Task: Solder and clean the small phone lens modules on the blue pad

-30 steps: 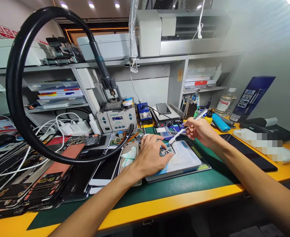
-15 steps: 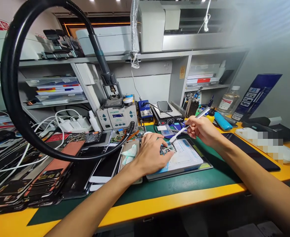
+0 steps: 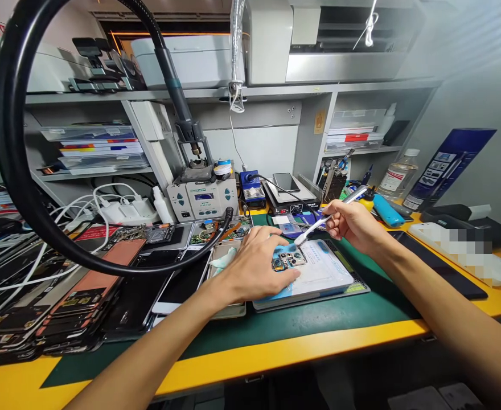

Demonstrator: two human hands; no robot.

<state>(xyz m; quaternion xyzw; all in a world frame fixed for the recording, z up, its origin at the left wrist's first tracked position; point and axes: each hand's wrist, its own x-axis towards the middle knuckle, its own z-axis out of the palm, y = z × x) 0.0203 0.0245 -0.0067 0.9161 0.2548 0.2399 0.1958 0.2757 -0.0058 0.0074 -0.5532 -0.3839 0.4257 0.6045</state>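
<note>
A small phone circuit board with camera-like round parts [image 3: 290,259] lies on a white and blue book [image 3: 325,270]. My left hand [image 3: 261,262] rests over the book's left side, thumb and fingers spread apart around the board. Its thumb lies on the cover below the board. My right hand [image 3: 353,225] is closed round a white toothbrush [image 3: 314,229], whose head meets the board's upper edge. A silvery length sticks out above that hand; whether it belongs to the brush I cannot tell.
Phones and phone parts [image 3: 83,285] are piled at the left with white cables. Behind stand a hot-air station [image 3: 205,199], its black hose [image 3: 9,142] arching through the view, and a blue soldering unit [image 3: 253,188]. A clear bottle [image 3: 398,173] and a dark tablet [image 3: 442,267] are at right.
My left hand's fingers have spread and drawn back, so more of the board shows. The toothbrush stays at the board's upper edge. The whole view has shifted slightly.
</note>
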